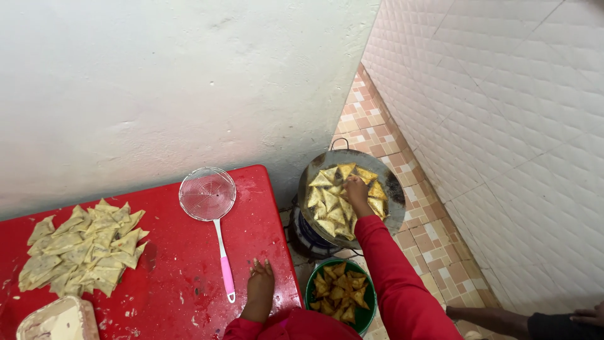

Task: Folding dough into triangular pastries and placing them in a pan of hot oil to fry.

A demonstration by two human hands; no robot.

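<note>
A: How far along is the frying?
B: 1 batch sits fried in the green bowl [340, 291]; more fry in the pan [350, 195], and a raw pile [82, 249] waits on the red table [182, 277].
A: Hands?
B: Right hand [356, 192] is over the pan, grip unclear; left hand [259, 280] rests flat, holding nothing.

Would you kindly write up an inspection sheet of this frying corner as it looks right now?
Surface: red table, smeared and floury.
Job's things: wide frying pan on a burner, full of triangular pastries; pile of raw folded pastries on the table; green bowl of fried ones on the floor.
Clutter: wire skimmer with pink handle; pale tub at the table's corner.
Grippers: right hand reaches into the pan among the pastries; left hand rests flat on the table edge, holding nothing.
Cables: nothing seen.
Surroundings: plain wall, white tiled wall, patterned floor tiles; another person's arm low at right.
</note>
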